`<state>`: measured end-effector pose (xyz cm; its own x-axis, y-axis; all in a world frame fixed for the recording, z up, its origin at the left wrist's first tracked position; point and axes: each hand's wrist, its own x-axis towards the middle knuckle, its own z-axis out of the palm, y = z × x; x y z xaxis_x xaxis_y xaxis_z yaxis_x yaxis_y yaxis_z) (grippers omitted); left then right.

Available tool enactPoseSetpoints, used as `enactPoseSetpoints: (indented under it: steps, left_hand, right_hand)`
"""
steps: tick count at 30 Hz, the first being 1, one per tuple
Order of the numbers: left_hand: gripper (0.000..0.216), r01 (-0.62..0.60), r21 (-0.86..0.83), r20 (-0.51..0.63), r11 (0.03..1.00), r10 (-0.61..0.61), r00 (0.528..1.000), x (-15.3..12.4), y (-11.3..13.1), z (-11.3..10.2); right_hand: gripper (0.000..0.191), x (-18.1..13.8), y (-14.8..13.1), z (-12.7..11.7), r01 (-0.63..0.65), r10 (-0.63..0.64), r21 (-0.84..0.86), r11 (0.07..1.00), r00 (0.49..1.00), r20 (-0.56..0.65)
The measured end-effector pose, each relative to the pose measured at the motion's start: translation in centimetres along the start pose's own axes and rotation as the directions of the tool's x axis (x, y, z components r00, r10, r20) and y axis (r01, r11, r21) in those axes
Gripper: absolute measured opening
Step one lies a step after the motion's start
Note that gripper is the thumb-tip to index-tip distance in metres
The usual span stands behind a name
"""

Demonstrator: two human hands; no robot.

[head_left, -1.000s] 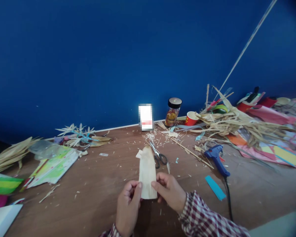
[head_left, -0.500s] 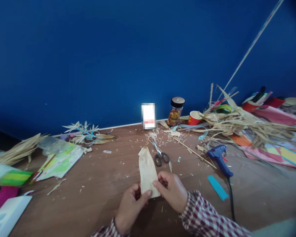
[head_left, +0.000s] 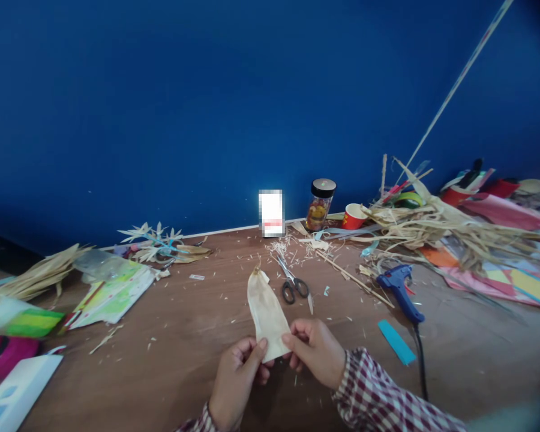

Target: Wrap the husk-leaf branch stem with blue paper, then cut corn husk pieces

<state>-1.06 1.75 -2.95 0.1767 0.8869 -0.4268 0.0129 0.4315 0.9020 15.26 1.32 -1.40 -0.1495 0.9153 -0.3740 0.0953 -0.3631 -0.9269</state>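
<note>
Over the table (head_left: 175,336), fingers (head_left: 254,358) pinch a husk (head_left: 269,309) (pale).

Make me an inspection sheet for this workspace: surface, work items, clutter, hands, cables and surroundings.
Surface: brown tabletop, strewn with pale scraps.
Work items: pale husk-like piece, in hand; scissors lying on the tabletop just beyond the right hand.
Clutter: tangled dry strips heaped at right; green-and-white sheet at left.
Hands: left hand and right hand each pinch a near corner of the piece, thumbs on top.
Cables: black cord from the blue glue gun towards the near side; its other end cannot be seen.
Surroundings: blue wall behind; other people, nothing seen.
</note>
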Motion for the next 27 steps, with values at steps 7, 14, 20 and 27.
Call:
enactPoseSetpoints:
  steps: [7, 14, 20, 27]
  left_hand:
    - [0.029, -0.064, 0.069, -0.067, 0.996, 0.069, 0.995, -0.3, 0.4, -1.1]
    - [0.026, -0.116, -0.009, -0.08, 0.993, 0.115, 0.99, 0.3, 1.8, -0.9]
    - [0.023, -0.076, 0.03, -0.03, 0.997, 0.076, 0.997, 0.6, 0.7, -0.3]
    - [0.03, -0.115, 0.069, -0.229, 0.991, 0.128, 0.965, 1.0, 1.4, -3.9]
  right_hand:
    - [0.024, -0.4, -0.1, -0.1, 0.017, -0.028, -0.107, 0.994, 0.994, -0.105]
    - [0.024, -0.7, -0.1, 0.9, 0.043, -0.048, -0.114, 0.993, 0.998, -0.043]
    - [0.022, -0.1, -1.1, 0.6, 0.209, -0.221, -0.144, 0.967, 0.973, -0.071]
    - [0.028, 0.9, -1.0, -1.3, 0.17, -0.189, -0.113, 0.979, 0.963, -0.192]
